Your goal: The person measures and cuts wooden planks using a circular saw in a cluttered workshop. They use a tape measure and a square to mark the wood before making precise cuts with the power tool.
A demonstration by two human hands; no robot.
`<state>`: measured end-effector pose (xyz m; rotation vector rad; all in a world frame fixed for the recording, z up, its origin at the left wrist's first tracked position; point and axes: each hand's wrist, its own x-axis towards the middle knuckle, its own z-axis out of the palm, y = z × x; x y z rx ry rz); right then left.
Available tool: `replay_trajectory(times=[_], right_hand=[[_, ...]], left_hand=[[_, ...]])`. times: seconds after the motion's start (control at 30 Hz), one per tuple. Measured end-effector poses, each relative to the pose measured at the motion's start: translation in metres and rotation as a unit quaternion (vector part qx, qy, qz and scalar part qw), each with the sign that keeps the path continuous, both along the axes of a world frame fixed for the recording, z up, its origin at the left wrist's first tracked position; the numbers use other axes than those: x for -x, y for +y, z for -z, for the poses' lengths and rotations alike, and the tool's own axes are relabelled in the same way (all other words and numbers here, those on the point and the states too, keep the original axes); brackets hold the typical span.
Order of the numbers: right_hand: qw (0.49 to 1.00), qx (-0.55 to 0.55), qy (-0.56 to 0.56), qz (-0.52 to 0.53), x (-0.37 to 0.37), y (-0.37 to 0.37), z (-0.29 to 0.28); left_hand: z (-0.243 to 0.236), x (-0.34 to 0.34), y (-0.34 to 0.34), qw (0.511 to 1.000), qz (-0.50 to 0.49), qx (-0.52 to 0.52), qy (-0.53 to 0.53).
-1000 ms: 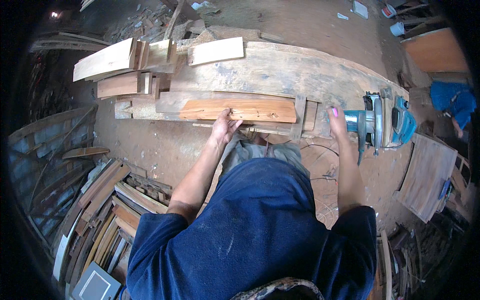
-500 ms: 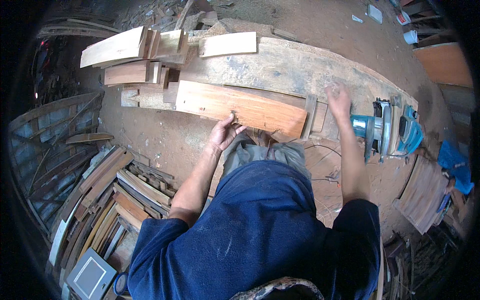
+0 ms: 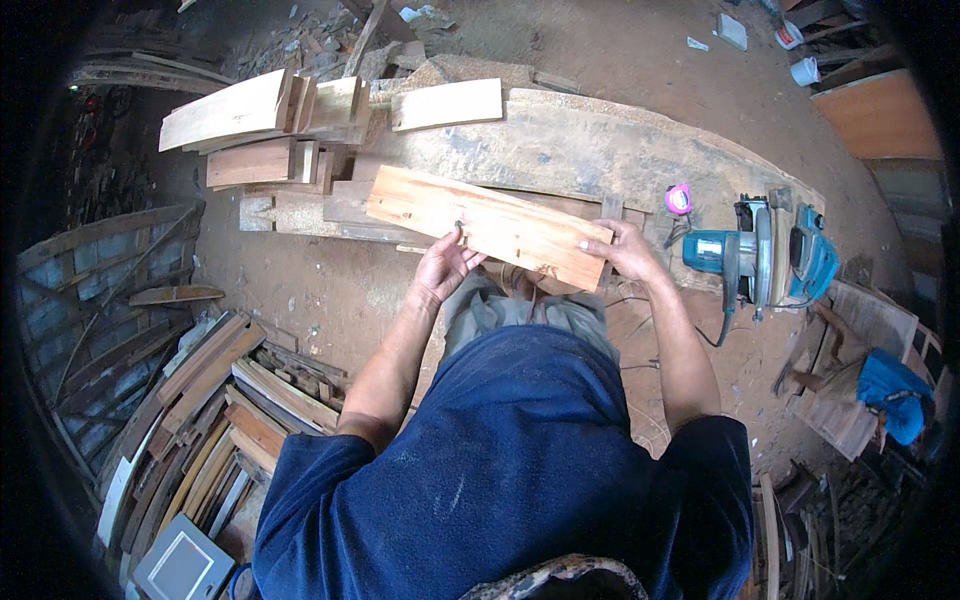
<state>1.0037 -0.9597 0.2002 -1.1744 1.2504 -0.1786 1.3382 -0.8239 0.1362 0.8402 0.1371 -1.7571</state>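
Now both hands are on the reddish plank [image 3: 490, 225]!
Left hand [image 3: 445, 265] clasps its near edge, right hand [image 3: 625, 255] grips the right end; the plank sits tilted over the long sawdust-covered slab [image 3: 600, 150], with the blue circular saw [image 3: 765, 255] just right of the right hand.

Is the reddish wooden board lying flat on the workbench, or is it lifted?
Lifted and tilted: the reddish wooden board is gripped by the left hand and right hand, crossing the grey workbench at an angle.
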Motion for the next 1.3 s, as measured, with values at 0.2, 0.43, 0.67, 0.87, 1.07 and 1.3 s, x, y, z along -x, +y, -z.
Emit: replay_trajectory(times=[0.2, 0.43, 0.67, 0.87, 1.07, 1.3], right_hand=[[0.997, 0.047, -0.063, 0.008, -0.011, 0.005, 0.012], [0.972, 0.193, 0.085, -0.102, -0.007, 0.002, 0.003], [0.949, 0.281, 0.059, -0.132, -0.015, 0.000, -0.022], [0.938, 0.294, 0.089, -0.161, -0.011, 0.002, -0.017], [0.952, 0.288, 0.042, -0.092, -0.015, 0.001, 0.006], [0.980, 0.167, 0.076, -0.075, -0.036, -0.012, 0.028]], left_hand=[[0.025, 0.001, -0.004, 0.972, 0.098, -0.148, -0.156], [0.020, -0.051, 0.002, 0.876, 0.204, -0.214, -0.380], [0.050, -0.139, -0.016, 0.823, -0.049, -0.206, -0.528], [0.039, -0.136, -0.029, 0.836, -0.021, -0.202, -0.510], [0.029, -0.152, -0.023, 0.837, -0.048, -0.176, -0.515], [0.022, -0.161, -0.029, 0.790, 0.037, -0.205, -0.577]])
